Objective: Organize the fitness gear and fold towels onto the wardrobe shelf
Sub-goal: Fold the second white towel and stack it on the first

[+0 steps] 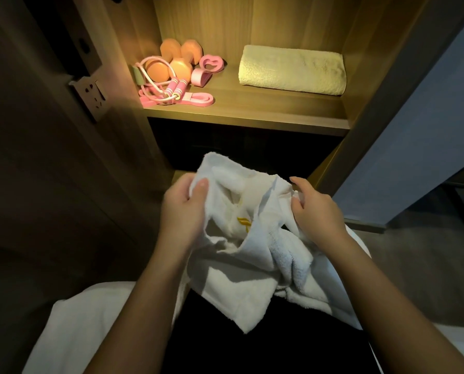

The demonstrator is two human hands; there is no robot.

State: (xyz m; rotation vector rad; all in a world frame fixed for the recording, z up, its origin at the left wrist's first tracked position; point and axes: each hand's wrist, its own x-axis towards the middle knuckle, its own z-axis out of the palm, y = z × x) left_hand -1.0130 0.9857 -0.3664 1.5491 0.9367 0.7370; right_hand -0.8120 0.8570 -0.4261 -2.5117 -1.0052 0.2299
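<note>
- We hold a crumpled white towel [252, 238] out in front of us, below the wardrobe shelf [252, 112], with a yellow stitched mark showing among its folds.
- Our left hand [183, 211] grips the towel's upper left edge, thumb pressed over the cloth.
- Our right hand [315, 211] pinches a bunch of cloth on the right side, fingers curled in.
- On the lit shelf, a folded yellow towel [291, 68] lies at the right.
- At the left sit orange dumbbells [171, 66], with a pink skipping rope [169, 90] and a pink band [198, 99] clustered just in front.
</note>
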